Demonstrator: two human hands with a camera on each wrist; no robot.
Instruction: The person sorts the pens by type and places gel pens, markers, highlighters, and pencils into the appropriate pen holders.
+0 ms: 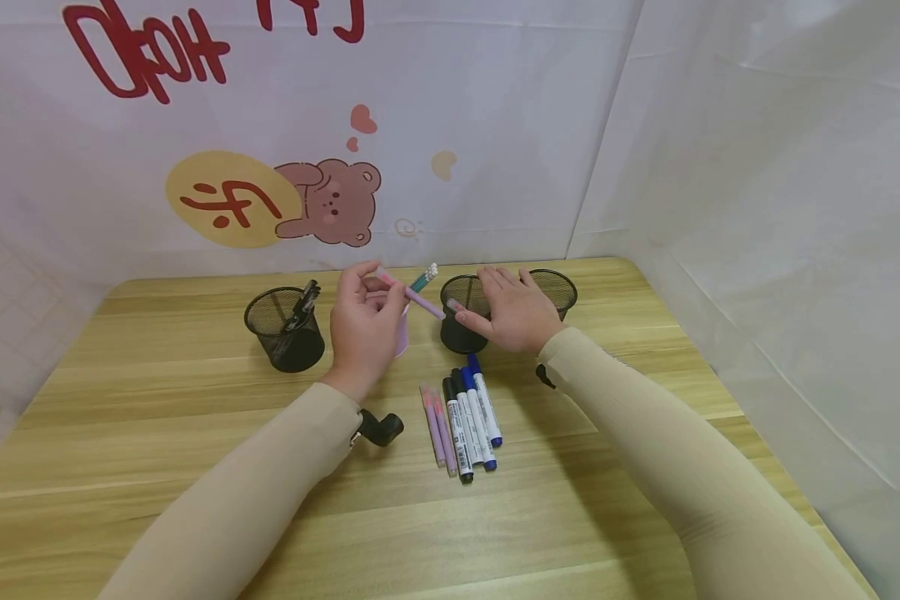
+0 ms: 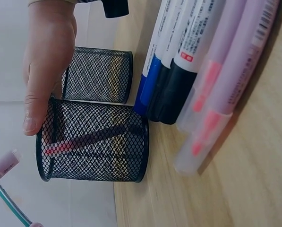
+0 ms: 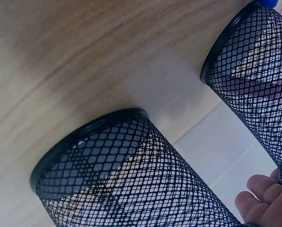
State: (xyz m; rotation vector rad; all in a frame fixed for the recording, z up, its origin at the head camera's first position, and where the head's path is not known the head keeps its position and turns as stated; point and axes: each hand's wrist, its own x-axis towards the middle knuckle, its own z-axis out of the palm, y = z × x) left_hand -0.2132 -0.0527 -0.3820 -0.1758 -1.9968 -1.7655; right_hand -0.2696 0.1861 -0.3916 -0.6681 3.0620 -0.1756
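In the head view my left hand [image 1: 367, 321] pinches a purple highlighter [image 1: 425, 305] between thumb and fingers, its lower end near the rim of the middle black mesh pen holder [image 1: 462, 337]. My right hand [image 1: 521, 312] rests at that holder's right rim, fingers extended and thumb at the near side. Inside the mesh leans another highlighter [image 2: 84, 142] with a pink tip. On the table lie two purple highlighters [image 1: 437, 429] beside several whiteboard markers [image 1: 471, 421] with black and blue caps.
A right-hand mesh holder [image 1: 558, 287] stands partly behind my right hand. The left mesh holder [image 1: 292, 350] has black items [image 1: 303, 304] in it. Behind my left hand, a pink-purple cup [image 1: 402, 333] stands with green white-ended sticks [image 1: 424, 277]. A white curtain [image 1: 510, 167] backs the table.
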